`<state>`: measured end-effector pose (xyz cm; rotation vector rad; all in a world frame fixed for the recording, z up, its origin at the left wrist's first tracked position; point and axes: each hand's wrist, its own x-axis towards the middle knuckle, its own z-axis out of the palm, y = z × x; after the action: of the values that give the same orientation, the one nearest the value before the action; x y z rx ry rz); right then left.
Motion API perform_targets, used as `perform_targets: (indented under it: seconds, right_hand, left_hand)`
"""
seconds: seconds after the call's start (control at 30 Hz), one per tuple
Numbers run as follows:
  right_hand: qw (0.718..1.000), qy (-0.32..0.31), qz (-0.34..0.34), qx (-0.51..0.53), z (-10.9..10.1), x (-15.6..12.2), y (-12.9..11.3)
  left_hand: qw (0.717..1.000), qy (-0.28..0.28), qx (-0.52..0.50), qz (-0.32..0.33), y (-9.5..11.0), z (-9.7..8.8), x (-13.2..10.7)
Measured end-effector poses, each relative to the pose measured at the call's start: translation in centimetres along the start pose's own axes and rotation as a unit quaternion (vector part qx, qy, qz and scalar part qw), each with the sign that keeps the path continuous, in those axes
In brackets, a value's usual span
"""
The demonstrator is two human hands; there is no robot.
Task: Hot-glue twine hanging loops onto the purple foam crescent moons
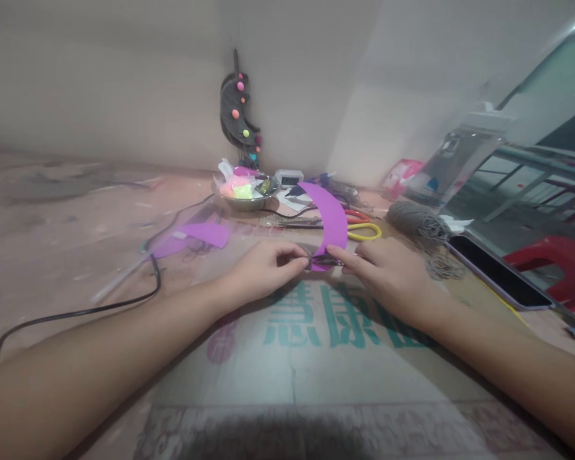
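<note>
A curved purple foam strip [333, 217] lies on a cardboard sheet [297, 358] with green characters printed on it. My left hand [263, 268] pinches the strip's near end, fingers closed together. My right hand [388, 275] meets it from the right, forefinger and thumb pressed on the same end, where a small dark thing shows that I cannot make out. A second purple foam piece [199, 235] rests to the left of my left hand.
A metal bowl [249, 201] of bright foam balls stands behind, with orange and yellow scissors [364, 225], a grey yarn ball [419, 223], a phone [498, 275] and a black cable [100, 306] around. A dark decorated crescent [239, 121] leans in the wall corner.
</note>
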<state>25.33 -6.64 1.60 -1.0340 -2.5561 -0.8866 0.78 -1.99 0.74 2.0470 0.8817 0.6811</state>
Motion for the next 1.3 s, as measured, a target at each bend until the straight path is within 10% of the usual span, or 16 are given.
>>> perform_targets:
  seconds: [1.3]
  right_hand:
    - [1.000,0.015,-0.002,0.019,1.0,-0.2,0.5]
  left_hand:
    - [0.995,-0.040,-0.085,0.043,-0.6,-0.4,0.4]
